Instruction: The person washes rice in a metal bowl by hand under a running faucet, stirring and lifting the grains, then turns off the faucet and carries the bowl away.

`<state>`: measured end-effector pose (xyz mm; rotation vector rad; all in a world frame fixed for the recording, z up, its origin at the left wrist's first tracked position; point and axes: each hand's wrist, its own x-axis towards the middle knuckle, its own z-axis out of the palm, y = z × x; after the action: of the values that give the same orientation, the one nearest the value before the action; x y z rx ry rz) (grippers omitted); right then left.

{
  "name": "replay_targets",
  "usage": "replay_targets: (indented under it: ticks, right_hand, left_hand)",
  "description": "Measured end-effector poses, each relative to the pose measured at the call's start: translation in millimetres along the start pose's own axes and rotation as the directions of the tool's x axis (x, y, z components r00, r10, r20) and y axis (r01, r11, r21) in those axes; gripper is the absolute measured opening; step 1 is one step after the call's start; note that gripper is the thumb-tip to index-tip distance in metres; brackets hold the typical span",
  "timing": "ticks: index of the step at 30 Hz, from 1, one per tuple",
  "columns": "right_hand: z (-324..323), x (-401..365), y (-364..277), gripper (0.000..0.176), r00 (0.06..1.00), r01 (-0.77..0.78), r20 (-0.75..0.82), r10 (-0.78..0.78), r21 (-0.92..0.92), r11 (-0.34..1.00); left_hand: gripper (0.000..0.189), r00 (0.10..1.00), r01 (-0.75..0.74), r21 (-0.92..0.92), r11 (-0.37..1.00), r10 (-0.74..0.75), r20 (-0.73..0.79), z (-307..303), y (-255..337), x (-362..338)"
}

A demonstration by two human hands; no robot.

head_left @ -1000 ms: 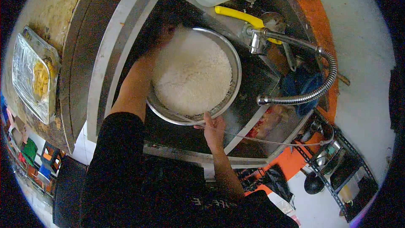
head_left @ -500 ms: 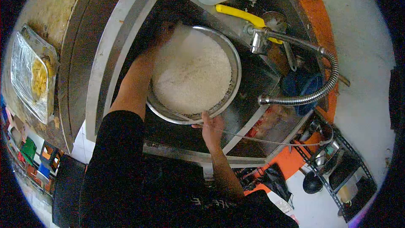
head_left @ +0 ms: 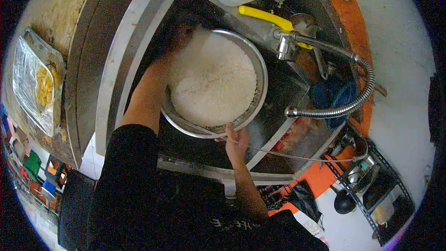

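A round metal bowl (head_left: 263, 74) full of white, rice-like grains (head_left: 218, 83) is over the dark sink. My right hand (head_left: 237, 143) grips its near rim, thumb on top and fingers curled beneath. On the far left, my left hand (head_left: 182, 36) reaches the bowl's edge, but deep shadow and haze hide its fingers. Pale haze blurs the upper left of the grains. A thin cord (head_left: 297, 156) runs across the bowl's near rim, past my right hand and off to the right.
Right of the bowl, a flexible metal faucet hose (head_left: 367, 79) curves over the sink beside a yellow handle (head_left: 260, 15). A blue container (head_left: 341, 100) stands beyond the sink divider. Plastic-wrapped yellow food sits in a tray (head_left: 37, 83) on the left counter. A metal rack (head_left: 376, 204) stands lower right.
The bowl and my right hand have shifted slightly right and down in view. My right hand keeps its grip on the rim, and my left arm stays at the far left side.
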<state>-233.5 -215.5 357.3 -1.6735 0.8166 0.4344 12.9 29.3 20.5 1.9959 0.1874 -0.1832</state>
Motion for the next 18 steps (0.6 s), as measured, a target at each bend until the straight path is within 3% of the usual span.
replay_targets:
  ticks: [2,3,6,8,10,11,12,14,17,18]
  right_hand:
    - [-24,9,42,0.027,0.995,0.090,-0.026,-0.095,-0.147,0.985]
    - [-40,12,57,0.029,0.998,-0.054,-0.034,0.049,-0.187,0.981]
    - [-44,21,80,0.035,0.970,0.084,-0.209,-0.123,-0.186,0.979]
    - [-51,24,63,0.041,0.970,-0.172,-0.215,0.110,-0.297,0.939]
    - [-71,61,146,0.043,0.971,-0.044,-0.232,-0.066,-0.439,0.897]
    - [-83,75,191,0.044,0.971,-0.091,-0.236,-0.035,-0.503,0.859]
    - [-83,77,190,0.046,0.973,-0.146,-0.230,0.033,-0.494,0.857]
    - [-81,87,184,0.052,0.963,-0.248,-0.213,0.163,-0.474,0.845]
    - [-68,97,194,0.062,0.982,-0.138,-0.180,0.054,-0.497,0.857]
    - [-63,102,201,0.065,0.989,-0.089,-0.146,0.018,-0.494,0.865]
  left_hand:
    - [0.041,1.000,0.008,0.008,1.000,-0.008,0.004,2,0,-6]
    - [0.041,1.000,0.013,0.011,1.000,-0.013,0.001,3,1,-10]
    - [0.042,0.999,0.053,0.044,0.998,-0.053,-0.002,7,13,-32]
    - [0.043,0.996,0.090,0.079,0.993,-0.088,-0.025,11,25,-46]
    - [0.043,0.988,0.095,0.147,0.984,-0.076,-0.135,18,41,-59]
    - [0.044,0.985,0.064,0.169,0.984,-0.034,-0.171,21,46,-63]
    - [0.045,0.979,0.034,0.193,0.981,0.007,-0.206,22,52,-66]
    - [0.045,0.988,-0.006,0.140,0.990,0.027,-0.151,15,73,-75]
    - [0.045,0.996,-0.054,0.085,0.995,0.059,-0.060,-7,96,-92]
    - [0.044,0.997,0.082,0.082,0.993,-0.081,-0.010,-19,110,-95]
